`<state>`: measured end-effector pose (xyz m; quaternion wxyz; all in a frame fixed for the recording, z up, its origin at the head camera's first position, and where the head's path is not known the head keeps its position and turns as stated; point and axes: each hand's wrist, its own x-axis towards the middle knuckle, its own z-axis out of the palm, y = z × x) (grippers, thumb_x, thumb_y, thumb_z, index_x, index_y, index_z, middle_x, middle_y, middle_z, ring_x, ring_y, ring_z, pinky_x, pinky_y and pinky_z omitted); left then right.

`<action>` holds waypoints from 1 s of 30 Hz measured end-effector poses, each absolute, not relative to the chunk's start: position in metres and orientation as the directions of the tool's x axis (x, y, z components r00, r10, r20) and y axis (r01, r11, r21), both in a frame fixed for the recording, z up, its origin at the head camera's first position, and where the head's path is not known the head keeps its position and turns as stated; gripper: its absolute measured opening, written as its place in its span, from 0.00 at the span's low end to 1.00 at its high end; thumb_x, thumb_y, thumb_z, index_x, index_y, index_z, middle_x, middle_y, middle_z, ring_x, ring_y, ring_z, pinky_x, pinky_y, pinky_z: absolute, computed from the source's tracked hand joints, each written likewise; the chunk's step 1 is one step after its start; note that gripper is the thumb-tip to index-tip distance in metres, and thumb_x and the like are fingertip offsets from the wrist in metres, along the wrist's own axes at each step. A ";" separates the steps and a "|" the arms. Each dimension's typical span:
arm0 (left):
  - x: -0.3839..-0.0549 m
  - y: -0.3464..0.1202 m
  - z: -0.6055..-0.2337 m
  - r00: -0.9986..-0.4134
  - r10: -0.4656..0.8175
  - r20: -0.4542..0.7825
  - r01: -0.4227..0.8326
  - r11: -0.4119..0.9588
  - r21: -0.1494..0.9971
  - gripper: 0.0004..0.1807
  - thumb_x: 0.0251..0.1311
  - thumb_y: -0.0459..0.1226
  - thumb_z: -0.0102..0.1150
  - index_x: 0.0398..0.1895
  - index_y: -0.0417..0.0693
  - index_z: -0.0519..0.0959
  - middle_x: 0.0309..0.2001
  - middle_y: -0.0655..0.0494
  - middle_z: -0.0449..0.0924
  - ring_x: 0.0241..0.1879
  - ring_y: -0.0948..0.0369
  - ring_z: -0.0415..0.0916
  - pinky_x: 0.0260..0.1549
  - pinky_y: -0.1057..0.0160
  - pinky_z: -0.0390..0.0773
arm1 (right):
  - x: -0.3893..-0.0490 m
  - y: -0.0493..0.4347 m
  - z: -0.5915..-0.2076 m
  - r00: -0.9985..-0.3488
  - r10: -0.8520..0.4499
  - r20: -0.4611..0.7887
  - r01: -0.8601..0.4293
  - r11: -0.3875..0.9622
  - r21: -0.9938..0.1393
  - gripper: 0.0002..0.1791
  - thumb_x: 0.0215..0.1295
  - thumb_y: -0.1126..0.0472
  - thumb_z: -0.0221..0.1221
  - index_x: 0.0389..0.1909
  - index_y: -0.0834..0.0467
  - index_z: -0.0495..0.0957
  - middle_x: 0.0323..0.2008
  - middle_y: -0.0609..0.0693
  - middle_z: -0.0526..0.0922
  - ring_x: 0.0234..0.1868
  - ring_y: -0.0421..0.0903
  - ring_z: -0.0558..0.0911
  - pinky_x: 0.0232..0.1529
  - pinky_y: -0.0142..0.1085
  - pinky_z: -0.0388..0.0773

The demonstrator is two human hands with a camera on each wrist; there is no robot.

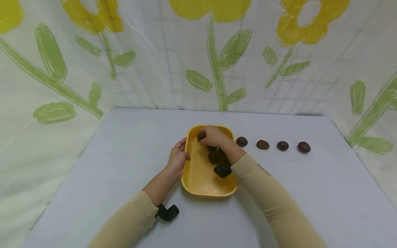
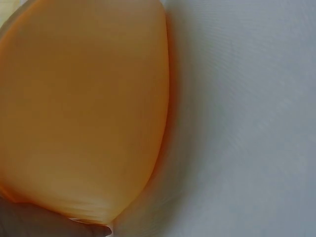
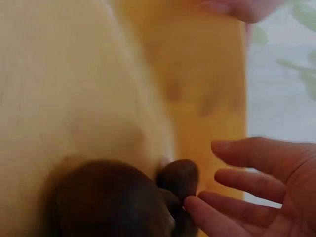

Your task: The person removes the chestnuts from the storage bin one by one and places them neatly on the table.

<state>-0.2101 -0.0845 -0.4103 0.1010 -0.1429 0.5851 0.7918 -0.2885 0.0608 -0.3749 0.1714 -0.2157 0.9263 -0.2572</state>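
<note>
Yellow tray (image 1: 198,182) with brown rounded pieces (image 1: 214,157)

The tray is standing on a pale table (image 1: 93,165), mid-scene in the head view. Left hand (image 1: 178,158): gripping the tray at nine o'clock, thumb bending over the rim, other fingers lying along the outer wall. Right hand (image 1: 214,136): reaching inside toward eleven to twelve o'clock, released rather than clasping; its fingers are extending loosely in the right wrist view, touching or nearly touching one piece (image 1: 201,136). Adjacent pieces are clustering between centre and one o'clock, the right arm partly hiding them. Four loose pieces (image 1: 263,144) are lying in a row outside the tray, between two and three o'clock. Tan sleeves (image 1: 124,220) are covering both forearms. White backdrop (image 1: 155,51), bearing yellow flowers, is hanging at twelve o'clock.
</note>
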 end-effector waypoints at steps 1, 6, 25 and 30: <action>-0.210 -0.084 -0.410 -0.939 -0.006 -0.344 -0.326 -0.298 0.897 0.43 0.43 0.14 0.36 0.69 0.46 0.57 0.70 0.50 0.58 0.67 0.53 0.59 0.65 0.55 0.62 | -0.289 0.058 -0.377 -0.850 -0.486 -0.203 -0.316 0.779 -0.542 0.20 0.59 0.63 0.59 0.53 0.64 0.75 0.48 0.58 0.80 0.43 0.50 0.77 0.46 0.38 0.75; -0.210 -0.083 -0.411 -0.941 -0.004 -0.339 -0.323 -0.299 0.898 0.44 0.42 0.14 0.36 0.69 0.45 0.57 0.70 0.50 0.57 0.67 0.54 0.59 0.65 0.55 0.62 | -0.290 0.047 -0.388 -0.837 -0.504 -0.211 -0.344 0.786 -0.515 0.19 0.57 0.65 0.58 0.52 0.62 0.76 0.47 0.56 0.80 0.41 0.48 0.74 0.42 0.35 0.71; -0.211 -0.083 -0.412 -0.939 -0.007 -0.345 -0.328 -0.295 0.898 0.44 0.40 0.14 0.36 0.68 0.45 0.58 0.70 0.50 0.58 0.68 0.55 0.58 0.65 0.56 0.62 | -0.290 0.042 -0.401 -0.823 -0.552 -0.133 -0.368 0.696 -0.616 0.15 0.52 0.66 0.63 0.41 0.59 0.73 0.41 0.54 0.79 0.40 0.47 0.74 0.41 0.34 0.73; -0.212 -0.083 -0.411 -0.941 -0.014 -0.338 -0.320 -0.283 0.904 0.44 0.40 0.14 0.36 0.68 0.44 0.58 0.70 0.49 0.58 0.67 0.55 0.58 0.64 0.56 0.62 | -0.291 0.043 -0.401 -0.812 -0.571 -0.123 -0.367 0.663 -0.653 0.13 0.53 0.67 0.62 0.41 0.58 0.75 0.43 0.54 0.80 0.43 0.47 0.76 0.44 0.34 0.75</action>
